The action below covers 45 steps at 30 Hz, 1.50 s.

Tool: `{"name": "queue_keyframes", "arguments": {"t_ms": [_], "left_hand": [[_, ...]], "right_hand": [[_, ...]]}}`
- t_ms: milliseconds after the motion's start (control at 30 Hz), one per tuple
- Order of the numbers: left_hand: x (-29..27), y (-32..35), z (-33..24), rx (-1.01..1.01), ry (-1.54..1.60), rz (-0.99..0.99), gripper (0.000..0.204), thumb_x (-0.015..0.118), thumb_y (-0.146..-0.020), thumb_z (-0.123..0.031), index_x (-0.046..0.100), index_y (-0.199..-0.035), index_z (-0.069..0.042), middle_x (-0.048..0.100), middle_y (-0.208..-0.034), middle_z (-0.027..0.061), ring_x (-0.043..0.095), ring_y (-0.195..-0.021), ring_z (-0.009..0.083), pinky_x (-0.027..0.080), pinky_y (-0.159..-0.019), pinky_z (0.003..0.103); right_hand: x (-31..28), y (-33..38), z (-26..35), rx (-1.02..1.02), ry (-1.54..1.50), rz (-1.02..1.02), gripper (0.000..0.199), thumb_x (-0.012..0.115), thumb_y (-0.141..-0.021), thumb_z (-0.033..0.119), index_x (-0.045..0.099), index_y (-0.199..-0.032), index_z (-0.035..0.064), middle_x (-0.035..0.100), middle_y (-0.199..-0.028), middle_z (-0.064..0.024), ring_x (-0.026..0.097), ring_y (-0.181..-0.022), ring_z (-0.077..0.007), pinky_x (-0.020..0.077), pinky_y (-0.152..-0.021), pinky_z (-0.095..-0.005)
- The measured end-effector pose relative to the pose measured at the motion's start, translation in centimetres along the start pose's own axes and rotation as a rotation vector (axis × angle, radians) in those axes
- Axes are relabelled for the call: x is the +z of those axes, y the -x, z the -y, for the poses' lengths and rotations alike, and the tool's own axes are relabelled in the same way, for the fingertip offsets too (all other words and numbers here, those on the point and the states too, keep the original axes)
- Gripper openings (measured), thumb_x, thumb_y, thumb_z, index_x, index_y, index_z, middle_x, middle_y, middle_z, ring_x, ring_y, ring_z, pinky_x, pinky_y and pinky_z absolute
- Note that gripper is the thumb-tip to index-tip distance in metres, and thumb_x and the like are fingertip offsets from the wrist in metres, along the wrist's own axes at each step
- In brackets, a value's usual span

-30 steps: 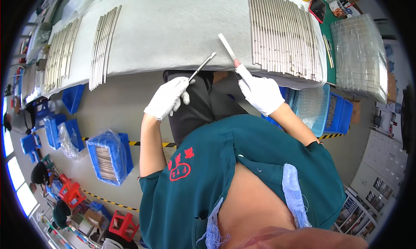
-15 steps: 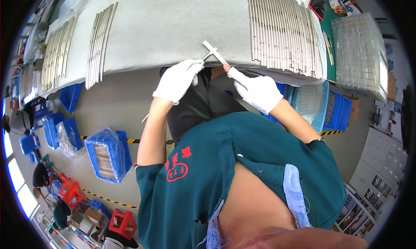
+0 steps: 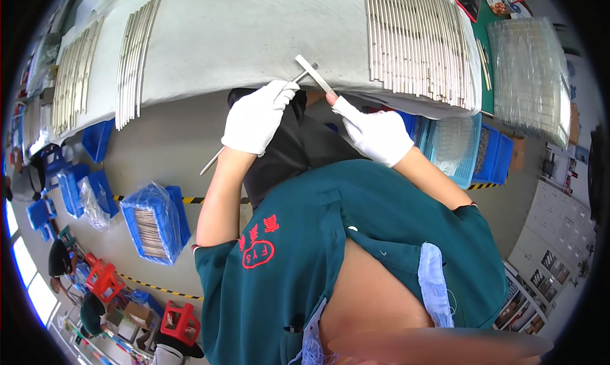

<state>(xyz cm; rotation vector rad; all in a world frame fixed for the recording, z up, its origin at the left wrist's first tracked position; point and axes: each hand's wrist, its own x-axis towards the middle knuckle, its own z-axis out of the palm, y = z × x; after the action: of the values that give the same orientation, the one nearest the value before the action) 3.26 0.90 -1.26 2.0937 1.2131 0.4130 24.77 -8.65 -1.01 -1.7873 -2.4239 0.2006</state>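
While the left hand (image 3: 257,116) clamps its fingers on a thin metal rod (image 3: 219,154), the right hand (image 3: 376,135) pinches a flat white strip (image 3: 314,73) at the surface's near edge; steady both, keeping the tips aligned.

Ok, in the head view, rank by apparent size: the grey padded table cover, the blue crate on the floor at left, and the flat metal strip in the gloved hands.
1. Grey padded table cover
2. Blue plastic crate, though it lies farther from the camera
3. Flat metal strip
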Motion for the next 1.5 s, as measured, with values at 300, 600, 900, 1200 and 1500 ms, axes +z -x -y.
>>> {"name": "queue_keyframes", "arguments": {"t_ms": [300, 600, 900, 1200, 1500], "left_hand": [[-0.2, 0.1, -0.6, -0.088, 0.005, 0.047, 0.021, 0.053, -0.089, -0.025, 0.062, -0.101, -0.011, 0.065, -0.095, 0.0078, 0.061, -0.086, 0.0269, 0.048, -0.074, 0.030], [-0.4, -0.2, -0.6, -0.060, -0.005, 0.054, 0.020, 0.053, -0.089, -0.021, 0.062, -0.101, -0.008, 0.065, -0.095, 0.0085, 0.061, -0.087, 0.0254, 0.047, -0.075, 0.029], [0.9, 0.2, 0.7, -0.018, 0.104, 0.021, 0.025, 0.049, -0.091, -0.029, 0.062, -0.101, -0.009, 0.064, -0.098, 0.0098, 0.060, -0.090, 0.0285, 0.047, -0.076, 0.032], [-0.3, -0.7, -0.4, -0.421, 0.735, 0.172, 0.022, 0.053, -0.090, -0.018, 0.061, -0.102, -0.001, 0.042, -0.059, -0.0035, 0.034, -0.050, 0.0048, 0.027, -0.046, 0.021], [-1.1, -0.8, -0.2, -0.448, 0.744, 0.260, 0.024, 0.053, -0.089, -0.021, 0.063, -0.101, -0.003, 0.048, -0.064, -0.0011, 0.038, -0.054, 0.0067, 0.033, -0.051, 0.022]], "right_hand": [[1.0, -0.5, 0.2, -0.061, 0.088, -0.108, 0.052, 0.056, -0.079, 0.008, 0.050, -0.129, 0.0139, 0.056, -0.063, -0.0015, 0.046, -0.035, -0.0160, 0.0380, -0.035, -0.0292], [1.4, -0.7, 0.6, -0.018, 0.108, -0.059, 0.042, 0.058, -0.078, 0.009, 0.055, -0.119, 0.0041, 0.062, -0.108, -0.0031, 0.048, -0.038, -0.0156, 0.0394, -0.036, -0.0295], [1.4, -1.8, -0.7, -0.092, 0.013, -0.138, 0.020, 0.054, -0.081, 0.007, 0.058, -0.098, 0.0006, 0.047, -0.133, -0.0058, 0.052, -0.043, -0.0193, 0.0426, -0.039, -0.0309], [-0.1, -1.2, 0.8, 0.017, 0.058, 0.006, 0.053, 0.054, -0.083, 0.015, 0.041, -0.134, 0.0176, 0.051, -0.054, -0.0033, 0.046, -0.035, -0.0170, 0.0368, -0.035, -0.0294], [0.9, -0.8, 0.8, 0.045, 0.004, -0.052, 0.056, 0.050, -0.085, 0.017, 0.035, -0.138, 0.0283, 0.050, -0.046, -0.0032, 0.048, -0.034, -0.0214, 0.0373, -0.033, -0.0346]]}}
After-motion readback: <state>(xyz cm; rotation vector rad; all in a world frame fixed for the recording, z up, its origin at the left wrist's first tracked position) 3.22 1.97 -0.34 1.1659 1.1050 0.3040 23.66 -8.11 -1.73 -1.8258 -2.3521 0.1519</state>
